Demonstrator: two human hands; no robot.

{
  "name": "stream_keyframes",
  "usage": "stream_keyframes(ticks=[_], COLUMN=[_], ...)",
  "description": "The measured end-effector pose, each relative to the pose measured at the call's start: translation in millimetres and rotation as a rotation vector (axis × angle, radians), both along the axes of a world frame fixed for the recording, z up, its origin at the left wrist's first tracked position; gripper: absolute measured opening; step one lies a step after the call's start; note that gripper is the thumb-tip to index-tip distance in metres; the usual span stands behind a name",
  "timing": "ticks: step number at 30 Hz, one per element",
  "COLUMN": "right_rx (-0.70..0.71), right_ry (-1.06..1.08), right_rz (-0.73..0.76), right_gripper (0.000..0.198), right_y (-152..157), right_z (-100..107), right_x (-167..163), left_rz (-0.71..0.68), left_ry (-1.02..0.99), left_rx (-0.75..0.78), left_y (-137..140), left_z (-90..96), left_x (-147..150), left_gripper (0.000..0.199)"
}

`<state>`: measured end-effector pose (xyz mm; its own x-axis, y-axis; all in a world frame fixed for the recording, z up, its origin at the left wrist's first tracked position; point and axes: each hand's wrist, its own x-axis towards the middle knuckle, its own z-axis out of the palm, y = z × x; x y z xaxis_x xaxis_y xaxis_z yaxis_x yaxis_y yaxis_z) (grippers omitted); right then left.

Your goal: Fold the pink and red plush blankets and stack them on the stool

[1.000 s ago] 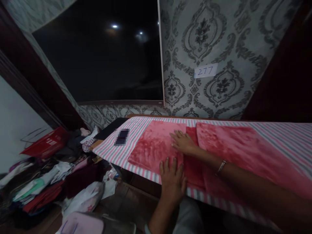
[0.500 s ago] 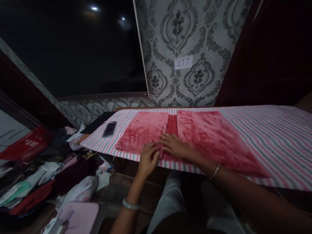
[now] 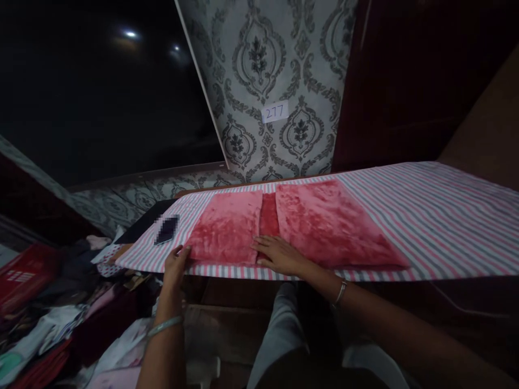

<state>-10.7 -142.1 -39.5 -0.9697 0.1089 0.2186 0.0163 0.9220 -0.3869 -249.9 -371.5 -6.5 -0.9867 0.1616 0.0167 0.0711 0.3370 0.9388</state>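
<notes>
A red plush cloth (image 3: pixel 324 227) lies on the striped cover, its two sides folded inward. Between the folded panels a darker red strip shows. My right hand (image 3: pixel 279 254) rests flat on the front of this strip and the left panel's inner edge, fingers stretched out and holding nothing. At the front left corner of the left panel (image 3: pixel 227 227) is my left hand (image 3: pixel 175 265), thumb and forefinger slightly apart at the cloth's edge. Its other fingers are partly hidden.
The pink, grey and white striped cover (image 3: pixel 425 216) spreads over the table. A phone (image 3: pixel 167 229) lies left of the cloth. Clothes (image 3: pixel 109 308) are heaped low on the left, near a red bag (image 3: pixel 28 275). A large dark screen (image 3: pixel 101 97) stands behind.
My left hand has moved left from the middle of the cloth to its front left corner. My right hand stays by the gap between the panels. The view has turned to the right.
</notes>
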Motion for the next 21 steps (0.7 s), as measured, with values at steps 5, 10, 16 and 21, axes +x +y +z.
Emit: stream_keyframes(ticks=[5,10,16,21], right_rx=[-0.015,-0.024,-0.058,-0.213], right_ry=[0.012,0.001,0.009,0.066], right_rz=[-0.003,-0.002,-0.007,0.016], right_gripper=[0.053,0.054,0.056,0.050], right_y=[1,0,0,9], right_z=[-1,2,4,2], right_x=[0,-1,-1,-13], left_rz=[-0.046,-0.047,0.000,0.036], left_ry=[-0.228,-0.328,-0.340,-0.077], left_rx=[0.043,0.210,0.676,0.613], left_y=[1,7,32,53], left_z=[6.3,14.8,26.6,48.2], left_x=[-8,-9,15,29], left_gripper=[0.034,0.018,0.017,0.018])
